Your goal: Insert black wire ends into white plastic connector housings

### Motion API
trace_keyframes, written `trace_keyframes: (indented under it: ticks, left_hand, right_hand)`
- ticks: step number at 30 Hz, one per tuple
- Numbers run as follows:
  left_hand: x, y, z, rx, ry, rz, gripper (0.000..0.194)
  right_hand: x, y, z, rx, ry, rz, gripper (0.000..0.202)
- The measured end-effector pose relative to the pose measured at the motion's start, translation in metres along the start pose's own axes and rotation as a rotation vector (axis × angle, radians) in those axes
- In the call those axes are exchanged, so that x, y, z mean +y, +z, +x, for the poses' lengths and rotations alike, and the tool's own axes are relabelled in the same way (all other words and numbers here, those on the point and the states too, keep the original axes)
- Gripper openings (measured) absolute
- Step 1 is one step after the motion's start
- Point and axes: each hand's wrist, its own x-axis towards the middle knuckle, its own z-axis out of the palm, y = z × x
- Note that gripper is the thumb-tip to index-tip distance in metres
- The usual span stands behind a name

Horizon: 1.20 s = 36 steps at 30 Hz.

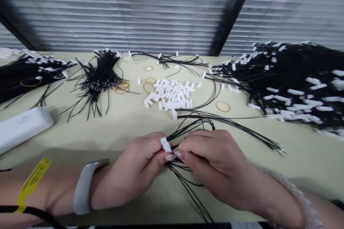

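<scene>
Between finger and thumb, my left hand [141,164] pinches a small white connector [166,145] near the middle of the table. My right hand [217,166] is closed on thin black wires [195,124] right beside that connector. The wires loop up behind my fingers, and more strands hang down below toward the table's front edge. Whether the wire tips sit inside the connector is hidden by my fingertips. Just beyond my hands lies another white connector [174,114] with black wires running right from it.
A pile of loose white connectors [172,94] lies ahead. Bundles of black wires [100,71] are at the left back, with a large heap of wires with white connectors [301,82] at right. Rubber bands [223,106] are scattered about. A white box-like device [24,127] lies at left.
</scene>
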Motion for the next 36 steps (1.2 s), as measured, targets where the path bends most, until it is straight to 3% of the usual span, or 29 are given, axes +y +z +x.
trace_keyframes:
  ticks: [3, 6, 8, 10, 12, 15, 16, 18, 22, 26, 29, 32, 36]
  left_hand:
    - [0.000, 0.002, 0.004, -0.007, -0.175, -0.116, 0.020]
    - [0.000, 0.003, 0.008, 0.077, -0.378, -0.319, 0.018]
    - [-0.001, 0.003, 0.009, 0.148, -0.459, -0.431, 0.018]
    - [-0.004, 0.003, 0.009, 0.185, -0.483, -0.496, 0.019]
    - [-0.009, 0.002, 0.007, 0.210, -0.484, -0.547, 0.019]
    - [-0.016, 0.003, 0.007, 0.242, -0.488, -0.635, 0.019]
    - [-0.017, 0.003, 0.007, 0.251, -0.485, -0.661, 0.019]
    - [-0.018, 0.004, 0.009, 0.266, -0.472, -0.698, 0.019]
    - [-0.018, 0.003, 0.010, 0.282, -0.468, -0.717, 0.019]
    - [-0.018, 0.003, 0.010, 0.293, -0.484, -0.721, 0.017]
    - [-0.017, 0.005, 0.011, 0.310, -0.500, -0.702, 0.018]
    - [-0.009, 0.003, 0.014, 0.334, -0.541, -0.775, 0.019]
    - [0.015, -0.011, 0.019, 0.417, -0.579, -0.876, 0.020]
  right_hand:
    - [0.004, -0.002, 0.003, 0.066, 0.006, -0.143, 0.019]
    - [0.007, -0.015, 0.007, 0.245, 0.030, -0.219, 0.010]
    - [0.010, -0.030, 0.008, 0.383, 0.121, -0.203, 0.009]
    - [0.017, -0.047, 0.007, 0.401, 0.272, -0.147, 0.022]
    - [0.024, -0.063, 0.004, 0.159, 0.396, -0.074, 0.036]
    - [0.031, -0.073, 0.001, -0.459, 0.391, -0.008, 0.037]
    - [0.030, -0.071, 0.001, -0.597, 0.362, 0.011, 0.036]
    - [0.026, -0.060, 0.002, -0.718, 0.313, 0.052, 0.035]
    - [0.018, -0.032, 0.005, -0.625, 0.274, 0.115, 0.034]
    - [0.018, -0.027, 0.005, -0.520, 0.307, 0.147, 0.037]
    - [0.006, -0.030, 0.003, -0.326, 0.301, -0.116, 0.036]
    - [-0.022, -0.027, -0.001, -0.122, 0.208, -0.383, 0.028]
    - [-0.055, -0.008, -0.013, -0.258, 0.238, -0.094, 0.021]
